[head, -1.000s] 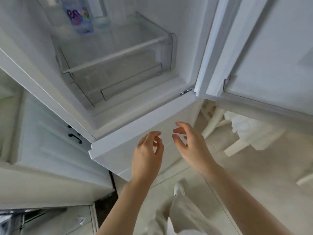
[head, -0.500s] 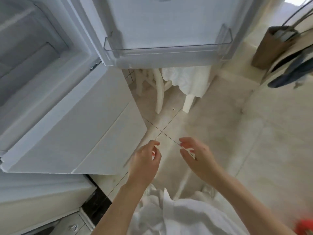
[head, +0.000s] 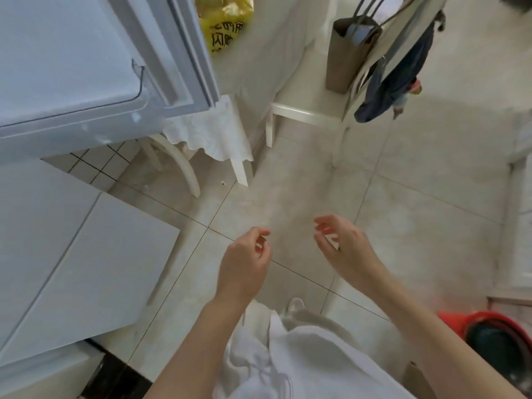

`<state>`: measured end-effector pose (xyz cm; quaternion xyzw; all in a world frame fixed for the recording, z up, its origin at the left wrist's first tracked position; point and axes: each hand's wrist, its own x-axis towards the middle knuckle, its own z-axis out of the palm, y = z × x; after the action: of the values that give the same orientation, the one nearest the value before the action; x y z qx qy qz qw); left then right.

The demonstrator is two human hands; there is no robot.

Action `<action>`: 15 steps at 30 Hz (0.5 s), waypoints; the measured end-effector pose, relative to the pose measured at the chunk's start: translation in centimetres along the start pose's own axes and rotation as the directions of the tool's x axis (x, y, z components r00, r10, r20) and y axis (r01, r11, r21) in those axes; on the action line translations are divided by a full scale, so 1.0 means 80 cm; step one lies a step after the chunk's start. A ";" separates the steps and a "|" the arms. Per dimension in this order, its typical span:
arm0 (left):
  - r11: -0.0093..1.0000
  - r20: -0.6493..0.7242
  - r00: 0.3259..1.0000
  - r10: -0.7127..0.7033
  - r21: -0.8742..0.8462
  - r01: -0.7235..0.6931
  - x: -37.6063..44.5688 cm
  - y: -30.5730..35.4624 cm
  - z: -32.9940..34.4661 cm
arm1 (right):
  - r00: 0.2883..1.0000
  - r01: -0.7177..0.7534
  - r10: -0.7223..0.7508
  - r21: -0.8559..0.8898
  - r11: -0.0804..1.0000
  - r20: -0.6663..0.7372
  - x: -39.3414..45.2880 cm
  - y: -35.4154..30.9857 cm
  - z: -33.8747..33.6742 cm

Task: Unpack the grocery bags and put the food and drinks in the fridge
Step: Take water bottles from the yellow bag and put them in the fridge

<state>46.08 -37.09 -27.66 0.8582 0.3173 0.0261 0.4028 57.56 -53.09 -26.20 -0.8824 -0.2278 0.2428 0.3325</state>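
Now, from the left: the fridge door stands open, and the yellow bag sits on the table beyond it. The left hand and right hand hang loosely curled and empty over the floor. Likely between items; next comes reaching for that bag.

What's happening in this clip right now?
A person stands by the open fridge door, looking down at the tiled floor. Both the left hand and the right hand hover over the floor with loosely curled fingers, holding nothing. A yellow bag sits on the table past the door, and a brown paper bag stands on a chair. Nothing is being carried at this moment.
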 end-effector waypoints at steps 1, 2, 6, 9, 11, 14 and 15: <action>1.000 -0.001 1.000 0.001 -0.007 -0.001 0.011 0.008 0.004 | 1.000 -0.003 0.003 0.000 1.000 -0.007 0.009 0.006 -0.009; 1.000 0.002 1.000 0.001 -0.010 -0.001 0.023 0.015 0.007 | 1.000 -0.010 0.010 0.003 1.000 -0.010 0.019 0.012 -0.016; 1.000 -0.002 1.000 -0.019 -0.012 0.019 0.077 0.031 0.011 | 1.000 -0.021 0.021 0.009 1.000 -0.001 0.074 0.023 -0.036; 0.999 -0.028 0.999 -0.037 -0.021 0.037 0.133 0.040 0.008 | 1.000 -0.005 0.005 0.004 1.000 -0.004 0.133 0.021 -0.047; 0.998 -0.033 0.998 -0.052 -0.030 0.051 0.178 0.044 0.003 | 1.000 0.013 -0.013 -0.002 1.000 -0.009 0.181 0.015 -0.053; 0.997 -0.044 0.997 -0.069 -0.024 0.068 0.248 0.054 -0.010 | 0.999 0.050 -0.049 -0.011 0.999 0.012 0.256 -0.004 -0.064; 0.997 -0.061 0.995 -0.077 -0.030 0.075 0.270 0.057 -0.016 | 0.998 0.065 -0.065 -0.012 0.998 0.022 0.280 -0.011 -0.069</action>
<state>65.34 -26.21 -28.12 0.8385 0.3617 0.0419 0.4053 78.00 -42.46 -28.13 -0.8739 -0.2614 0.2400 0.3322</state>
